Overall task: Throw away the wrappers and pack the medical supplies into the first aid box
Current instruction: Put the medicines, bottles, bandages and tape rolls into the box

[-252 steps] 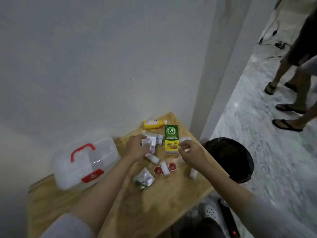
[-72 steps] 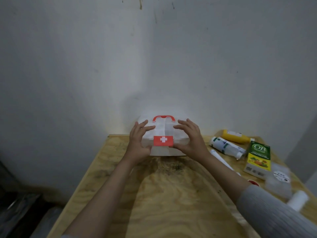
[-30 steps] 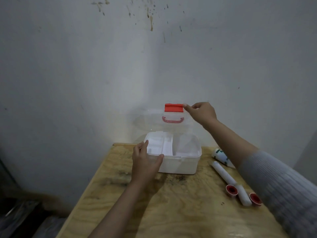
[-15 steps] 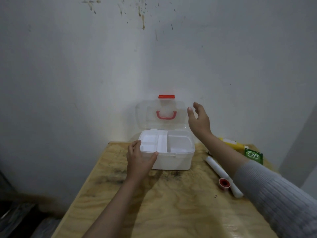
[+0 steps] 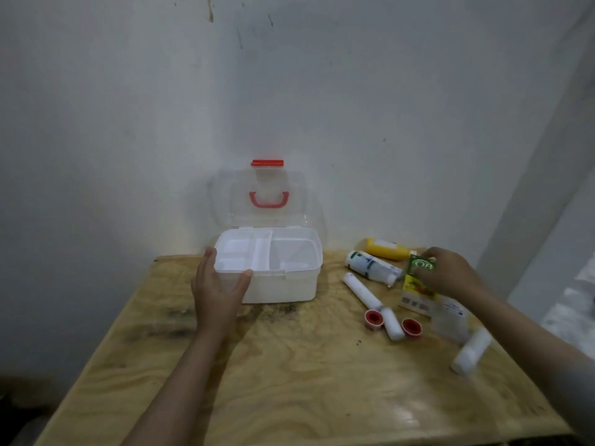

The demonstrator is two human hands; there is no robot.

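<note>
Fingers of the right hand [image 5: 450,273] are curled down over the green-and-yellow carton [image 5: 418,286], covering its upper half; whether they have actually closed on it or only rest on top cannot be told, since the hand is a little blurred. To lift it well, I would pinch the carton across its two long edges, thumb on one side and fingers on the other, and raise it straight up before carrying it sideways, so it clears its neighbours.

Just beside the grip on the box side lies the white bottle [image 5: 370,267], on its side and free to roll if nudged, and just behind that the yellow bottle [image 5: 388,252]. Nearer the person from the grip are a clear plastic packet [image 5: 449,320], touching or overlapping the carton's lower end, a long white roll [image 5: 362,291], a shorter white roll [image 5: 394,323] between two red-lined caps [image 5: 373,318], and another white roll [image 5: 471,350] at the table edge.

Well apart from the grip, across the wooden table [image 5: 289,381], stands the first aid box [image 5: 277,284] with its clear lid [image 5: 267,201] leaning back against the wall. The left hand [image 5: 219,289] is spread wide against its near corner, steadying it without gripping. That brace is worth keeping, since the box looks light. The larger right compartment seems the likelier fit for the carton laid flat. Nothing is packed so far.
</note>
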